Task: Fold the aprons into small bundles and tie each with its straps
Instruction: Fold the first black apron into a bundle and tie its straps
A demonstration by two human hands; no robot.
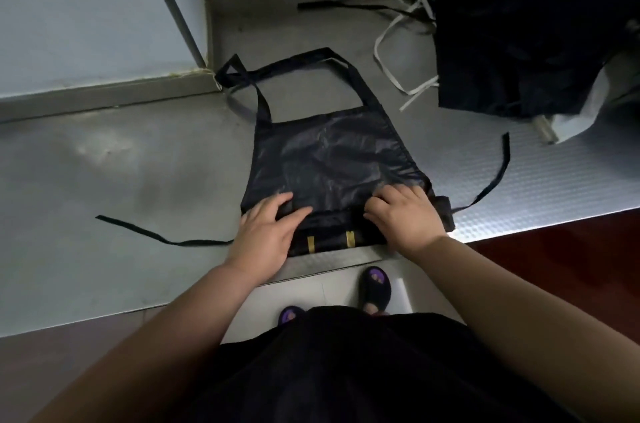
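A black apron (332, 152) lies flat on the steel counter (121, 197), bib and neck loop (304, 66) pointing away from me. Its near end is rolled into a thick fold (332, 235) with two gold marks showing. My left hand (266, 232) rests on the left part of the roll, fingers curled over its top edge. My right hand (403, 218) grips the right part the same way. One waist strap (166, 235) trails left across the counter, the other waist strap (498, 173) curves off to the right.
A heap of dark aprons (519, 41) with white straps (401, 52) lies at the back right. A blue wall (86, 7) and a raised ledge bound the counter at the back. The counter's front edge runs just below my hands; my slippered feet (375, 287) stand on the floor.
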